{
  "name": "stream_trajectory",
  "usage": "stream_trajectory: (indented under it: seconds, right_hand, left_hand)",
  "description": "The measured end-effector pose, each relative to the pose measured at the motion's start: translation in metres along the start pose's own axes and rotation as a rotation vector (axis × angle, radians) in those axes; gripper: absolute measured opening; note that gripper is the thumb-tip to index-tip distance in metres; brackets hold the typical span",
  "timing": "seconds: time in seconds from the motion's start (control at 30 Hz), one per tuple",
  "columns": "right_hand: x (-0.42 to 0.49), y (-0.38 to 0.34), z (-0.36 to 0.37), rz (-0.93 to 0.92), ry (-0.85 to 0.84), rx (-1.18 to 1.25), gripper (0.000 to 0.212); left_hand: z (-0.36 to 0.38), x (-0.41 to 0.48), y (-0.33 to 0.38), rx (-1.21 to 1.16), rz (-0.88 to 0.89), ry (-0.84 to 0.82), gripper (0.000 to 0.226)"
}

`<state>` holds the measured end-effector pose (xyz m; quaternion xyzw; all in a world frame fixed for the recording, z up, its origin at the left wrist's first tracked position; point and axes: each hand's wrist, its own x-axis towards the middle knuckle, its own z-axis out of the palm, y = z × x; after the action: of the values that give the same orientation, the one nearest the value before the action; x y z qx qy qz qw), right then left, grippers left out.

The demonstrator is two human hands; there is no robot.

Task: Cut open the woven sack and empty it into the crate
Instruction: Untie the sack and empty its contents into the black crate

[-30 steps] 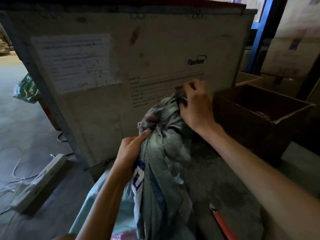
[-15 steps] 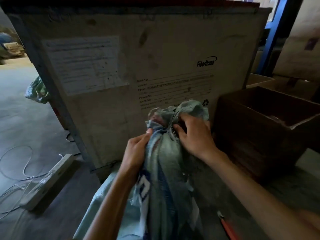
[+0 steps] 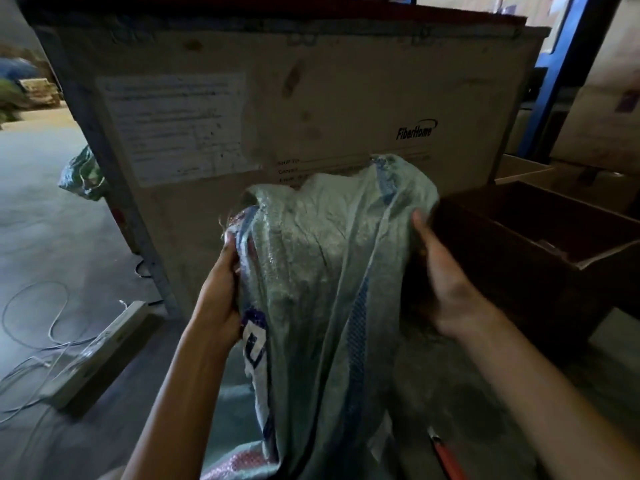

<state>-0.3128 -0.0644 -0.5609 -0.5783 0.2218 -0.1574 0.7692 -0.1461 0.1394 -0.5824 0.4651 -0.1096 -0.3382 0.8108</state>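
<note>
Both hands clamp sack [image 3: 322, 271] — left hand [image 3: 221, 299] on left edge, right hand [image 3: 446, 285] blurred; sack contents hidden.

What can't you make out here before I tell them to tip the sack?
Head view only:
- Woven sack contents: hidden by its own fabric.
- Brown crate floor: dark, mostly unreadable.
- Red-handled tool: cut off at the bottom edge.
- Right hand fingertips: motion-blurred, tucked behind the sack.

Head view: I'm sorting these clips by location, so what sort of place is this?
Probably a warehouse or storeroom: a large shipping crate with a pasted label and printed "SHIP TO" lines, bare concrete floor, and a blue rack post beside stacked cartons.
</note>
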Motion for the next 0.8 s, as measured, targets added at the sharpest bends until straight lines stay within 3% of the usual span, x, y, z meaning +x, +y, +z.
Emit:
stream_trajectory:
  seconds: [0.07, 0.1, 0.23, 0.33, 0.4, 0.5, 0.53, 0.63, 0.7, 0.73, 0.8]
  right_hand:
    - [-0.002, 0.011, 0.008, 0.017, -0.116, 0.003, 0.047]
    - [0.002, 0.013, 0.009, 0.025, -0.065, -0.032, 0.048]
    - [0.027, 0.003, -0.030, 0.002, 0.393, -0.112, 0.028]
    - [0.035, 0.009, -0.058, 0.004, 0.485, -0.137, 0.039]
    - [0.035, 0.020, -0.053, 0.039, 0.409, -0.111, 0.049]
    - [0.033, 0.036, -0.043, 0.126, 0.096, 0.032, 0.059]
    - [0.030, 0.043, -0.037, 0.154, 0.006, 0.069, 0.056]
    - [0.030, 0.060, -0.018, 0.222, -0.120, -0.034, 0.065]
    - [0.037, 0.059, -0.016, 0.151, -0.045, -0.214, 0.051]
    - [0.041, 0.055, -0.021, 0.110, 0.049, -0.263, 0.042]
    - [0.051, 0.051, -0.040, 0.041, 0.289, -0.233, 0.043]
  left_hand:
    - [0.008, -0.002, -0.007, 0.224, 0.105, -0.100, 0.049]
    - [0.010, -0.002, -0.009, 0.343, 0.162, -0.071, 0.039]
    - [-0.023, 0.009, 0.005, 0.369, 0.319, 0.352, 0.014]
    - [-0.051, 0.012, 0.012, 0.357, 0.296, 0.465, 0.009]
    - [-0.052, 0.015, 0.007, 0.334, 0.274, 0.405, 0.009]
    - [-0.035, 0.015, 0.004, 0.292, 0.104, 0.114, 0.053]
    - [-0.029, 0.015, 0.003, 0.379, 0.077, 0.016, 0.060]
    - [-0.017, 0.013, -0.017, 0.784, 0.114, -0.141, 0.047]
    - [-0.024, 0.020, -0.031, 1.014, 0.160, -0.042, 0.058]
    - [-0.028, 0.024, -0.032, 1.092, 0.191, 0.095, 0.053]
    - [-0.042, 0.031, -0.027, 1.139, 0.208, 0.441, 0.044]
